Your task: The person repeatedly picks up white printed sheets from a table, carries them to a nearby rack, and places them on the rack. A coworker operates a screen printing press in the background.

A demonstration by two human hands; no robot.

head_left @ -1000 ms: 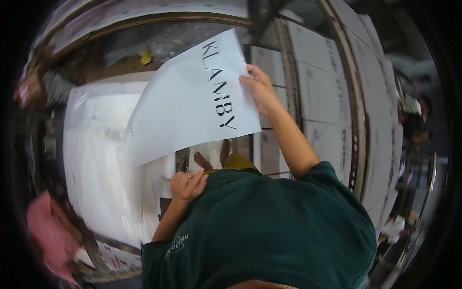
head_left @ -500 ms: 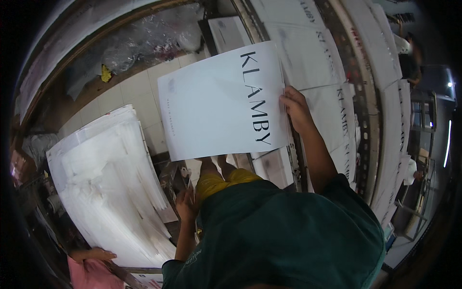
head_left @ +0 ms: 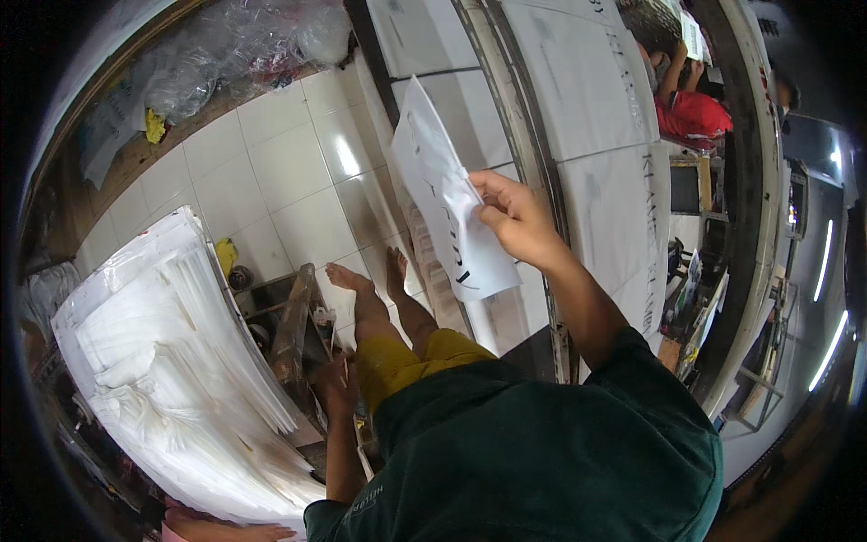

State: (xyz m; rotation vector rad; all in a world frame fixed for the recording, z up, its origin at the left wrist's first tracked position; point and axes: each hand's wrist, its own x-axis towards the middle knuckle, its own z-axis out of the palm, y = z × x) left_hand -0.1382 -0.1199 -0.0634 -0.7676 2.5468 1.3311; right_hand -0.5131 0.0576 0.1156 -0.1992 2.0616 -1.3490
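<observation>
Layered white stack: your landmark, on your left, its many thin edges fanned and rumpled along the side towards you.
Printed white sheet: in the air to the right of the stack and well apart from it, tilted steeply so you see it at a slant, with dark lettering on its face; you cannot tell whether it is one layer or several.
Right hand: your thumb and fingers are clamped on the sheet's right edge, and the sheet buckles into creases beside your grip.
Left hand: low and in shadow, just right of the stack, near a worn wooden post; you cannot tell whether its fingers are apart or together, or whether they hold anything.
Tiled floor: beyond the stack and to its right, with your bare feet on it.
Clear plastic heap: beyond the stack, across the tiles.
Lettered white panels: laid out in rows, well to the right of the stack, divided by long rails.
Co-worker's arm: at the stack's near end, below a pink sleeve.
Person in red: far to the right of the stack, past the panels.
</observation>
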